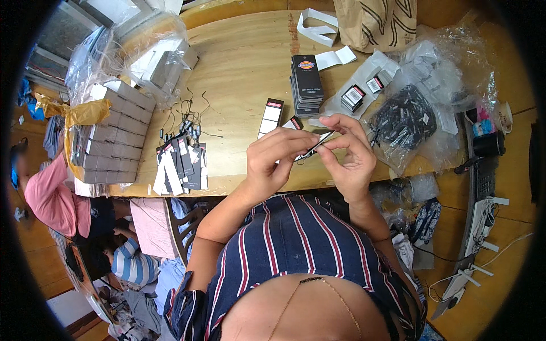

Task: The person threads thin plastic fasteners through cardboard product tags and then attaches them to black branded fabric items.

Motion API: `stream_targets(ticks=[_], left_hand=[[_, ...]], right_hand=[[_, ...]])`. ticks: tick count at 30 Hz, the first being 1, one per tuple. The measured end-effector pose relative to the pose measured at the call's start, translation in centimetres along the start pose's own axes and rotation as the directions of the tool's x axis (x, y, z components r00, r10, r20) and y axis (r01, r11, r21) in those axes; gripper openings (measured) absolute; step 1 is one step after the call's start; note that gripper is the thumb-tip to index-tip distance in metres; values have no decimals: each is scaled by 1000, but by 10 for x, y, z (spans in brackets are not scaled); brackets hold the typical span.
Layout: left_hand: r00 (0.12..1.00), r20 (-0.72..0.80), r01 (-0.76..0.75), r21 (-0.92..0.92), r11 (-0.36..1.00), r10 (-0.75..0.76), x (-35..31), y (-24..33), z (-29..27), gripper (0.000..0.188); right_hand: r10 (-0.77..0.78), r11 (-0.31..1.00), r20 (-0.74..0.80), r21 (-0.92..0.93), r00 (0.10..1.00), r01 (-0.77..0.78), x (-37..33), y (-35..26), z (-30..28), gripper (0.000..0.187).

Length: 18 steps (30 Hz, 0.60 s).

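Over the table's near edge, my left hand (278, 150) and my right hand (350, 153) both pinch a thin dark-and-white hang tag (319, 144), held tilted between them. Its far side is hidden by my fingers. Just beyond my left hand lie a black-and-white tag (270, 118) and a small black tag (294, 123). Past my hands stands a neat stack of black hang tags (307, 85). To its right, small piles of black-and-white labels (353, 98) rest on a clear plastic bag.
A heap of strung tags (183, 165) with black cords lies at left, beside stacked white boxes (114, 133) in plastic. At right, a clear bag (404, 119) holds many black pieces. A brown paper bag (375, 25) stands at the back. Other people sit at far left.
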State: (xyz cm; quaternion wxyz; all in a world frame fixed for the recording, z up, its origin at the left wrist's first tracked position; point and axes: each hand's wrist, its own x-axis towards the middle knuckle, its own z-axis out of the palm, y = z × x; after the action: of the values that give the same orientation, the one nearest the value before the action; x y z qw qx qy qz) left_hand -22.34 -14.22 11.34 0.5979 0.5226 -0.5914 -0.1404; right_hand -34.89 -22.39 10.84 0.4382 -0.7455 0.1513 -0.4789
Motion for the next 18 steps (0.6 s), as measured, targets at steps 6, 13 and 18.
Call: stream_targets(ticks=[6,13,18], left_hand=[[986,140,112,-191,975,-85,9,-4,-1,7],[937,173,349,-466,813,-303,7,-8,13,11],[972,-31,221,-211,952,-232,5,-13,35,3]], right_hand=[[51,980,127,182,991,-74,-2,14,-12,12],[38,975,180,211,983,-76,0,19,-21,15],[197,863,155,441,968,-246,1,23,-16,26]])
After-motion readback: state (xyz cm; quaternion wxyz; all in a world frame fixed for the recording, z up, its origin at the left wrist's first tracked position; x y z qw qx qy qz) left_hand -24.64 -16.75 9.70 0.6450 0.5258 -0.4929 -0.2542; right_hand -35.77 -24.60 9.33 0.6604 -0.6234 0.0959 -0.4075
